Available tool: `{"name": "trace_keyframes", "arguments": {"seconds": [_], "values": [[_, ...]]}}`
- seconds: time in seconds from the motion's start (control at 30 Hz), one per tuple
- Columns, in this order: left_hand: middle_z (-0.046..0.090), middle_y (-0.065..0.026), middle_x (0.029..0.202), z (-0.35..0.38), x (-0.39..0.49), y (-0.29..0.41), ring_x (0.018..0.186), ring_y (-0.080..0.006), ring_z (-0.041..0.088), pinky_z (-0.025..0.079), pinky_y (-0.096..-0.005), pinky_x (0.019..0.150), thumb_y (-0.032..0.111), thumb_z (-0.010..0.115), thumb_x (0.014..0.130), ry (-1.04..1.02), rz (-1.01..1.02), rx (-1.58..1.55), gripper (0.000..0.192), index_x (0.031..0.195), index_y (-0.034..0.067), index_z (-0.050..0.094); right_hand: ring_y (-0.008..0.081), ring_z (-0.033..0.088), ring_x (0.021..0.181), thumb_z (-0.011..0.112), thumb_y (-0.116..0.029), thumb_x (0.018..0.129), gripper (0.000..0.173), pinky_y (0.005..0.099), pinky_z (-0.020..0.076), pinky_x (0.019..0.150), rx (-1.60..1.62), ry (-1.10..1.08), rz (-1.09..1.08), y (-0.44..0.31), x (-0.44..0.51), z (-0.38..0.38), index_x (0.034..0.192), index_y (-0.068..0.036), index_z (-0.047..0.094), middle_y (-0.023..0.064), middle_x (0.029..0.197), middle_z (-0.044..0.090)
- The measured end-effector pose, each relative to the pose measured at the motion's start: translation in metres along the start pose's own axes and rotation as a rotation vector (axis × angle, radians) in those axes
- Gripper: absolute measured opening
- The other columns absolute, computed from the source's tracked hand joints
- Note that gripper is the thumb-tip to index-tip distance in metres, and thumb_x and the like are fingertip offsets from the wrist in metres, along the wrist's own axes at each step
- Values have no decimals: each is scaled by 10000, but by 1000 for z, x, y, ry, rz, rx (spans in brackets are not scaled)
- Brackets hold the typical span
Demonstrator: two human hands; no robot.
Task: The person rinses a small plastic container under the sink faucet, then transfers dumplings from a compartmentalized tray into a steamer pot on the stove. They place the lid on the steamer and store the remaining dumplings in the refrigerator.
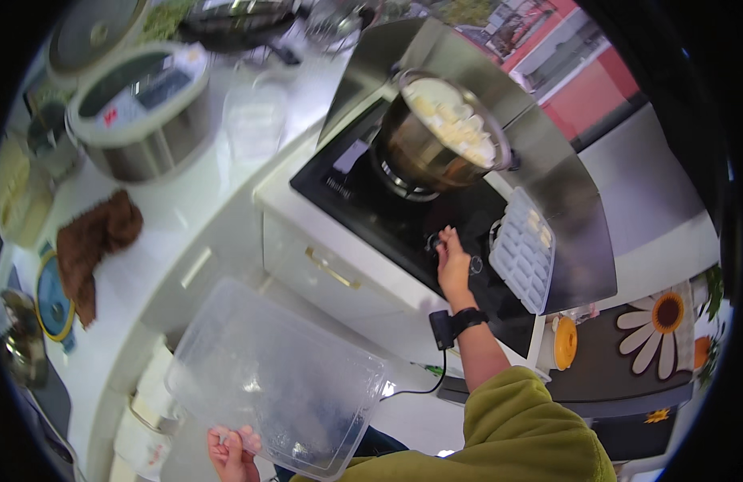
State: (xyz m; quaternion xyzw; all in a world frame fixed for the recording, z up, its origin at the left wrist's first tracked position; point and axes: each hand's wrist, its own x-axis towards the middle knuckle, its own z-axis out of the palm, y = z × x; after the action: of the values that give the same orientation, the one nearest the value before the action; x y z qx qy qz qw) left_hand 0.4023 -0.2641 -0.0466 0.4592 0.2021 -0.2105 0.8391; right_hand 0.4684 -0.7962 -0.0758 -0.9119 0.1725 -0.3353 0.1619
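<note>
My left hand (234, 449) grips the edge of a wet, see-through plastic lid (275, 373) at the lower left. Over the black gas hob (359, 187), my right hand (452, 256) has its fingertips at a control knob (433, 242); whether they pinch it is unclear. A steel pot (431, 141) on the far burner is filled with pale, whitish food pieces (452, 123). Beside the right hand, a light plastic compartment tray (523, 256) lies over the other burner, with a few pale pieces in it.
On the white counter are a large oval steel pot (148, 144) with a lid, a clear plastic container (255, 117), a brown cloth (97, 247) and a blue glass lid (54, 295). An orange-lidded pot (564, 343) stands right of the hob. Steel splash panels (564, 181) border the hob.
</note>
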Motion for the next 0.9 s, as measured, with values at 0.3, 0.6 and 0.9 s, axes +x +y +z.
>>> {"name": "trace_keyframes", "arguments": {"seconds": [0.3,0.6,0.9], "values": [[608,-50,1027,21,-40,19,1073,-270,569,491,-400,866,37,596,877,26,66,-31,218,1068,98,509,314,554,1110,471,141,808,478,333,501,868,90,24,128,2,-6,7,1267,7,457,198,1189,569],[594,-62,1061,42,-57,38,1047,-240,557,472,-391,881,91,656,847,23,152,-7,226,1025,123,521,292,362,1301,388,45,867,489,368,384,1010,68,-185,282,-5,-4,-2,1345,-55,362,127,1348,457],[564,-62,1097,39,-72,40,1029,-249,561,461,-443,938,64,648,841,124,204,-24,406,1194,74,449,272,209,1382,428,29,849,657,528,161,1091,-207,-294,94,-46,-18,-54,1439,-192,243,104,1514,163]]}}
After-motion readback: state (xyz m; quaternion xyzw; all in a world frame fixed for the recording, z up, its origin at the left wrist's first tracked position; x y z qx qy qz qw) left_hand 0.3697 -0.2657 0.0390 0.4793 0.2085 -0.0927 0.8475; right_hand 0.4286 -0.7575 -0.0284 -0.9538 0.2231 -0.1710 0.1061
